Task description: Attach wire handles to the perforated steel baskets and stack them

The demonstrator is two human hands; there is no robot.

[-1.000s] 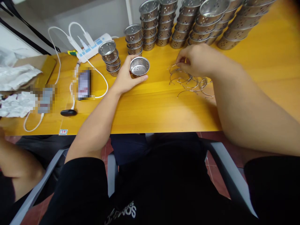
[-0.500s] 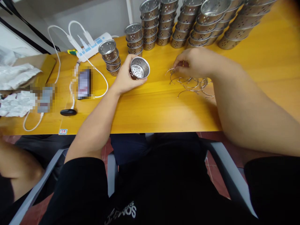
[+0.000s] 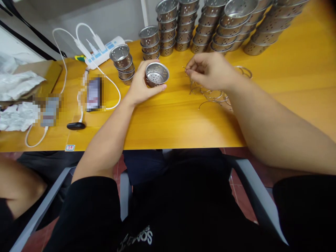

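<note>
My left hand (image 3: 138, 86) is wrapped round a small perforated metal strainer cup (image 3: 156, 77), its open top tilted toward me. In my right hand (image 3: 213, 71), thumb and fingers are pinched on a thin bent wire (image 3: 184, 69), whose end pokes out to the left; the rest of it is largely hidden by the hand. Under that hand and wrist lies a loose tangle of curved wire handles (image 3: 216, 97) on the yellow table. Close behind my left hand stands a short stack of the same cups (image 3: 150, 43).
Tall stacks of perforated cups (image 3: 206, 29) line the table's back, with another short stack (image 3: 123, 64) at left. A power strip (image 3: 107, 52), white cables, a phone (image 3: 93, 93) and a black oval object (image 3: 76, 126) lie left. Another person's arm (image 3: 19, 175) shows at lower left.
My right hand has risen from the wire tangle and shifted slightly left, with a wire between its fingers. My left hand has turned the cup slightly, and its thumb is more extended.
</note>
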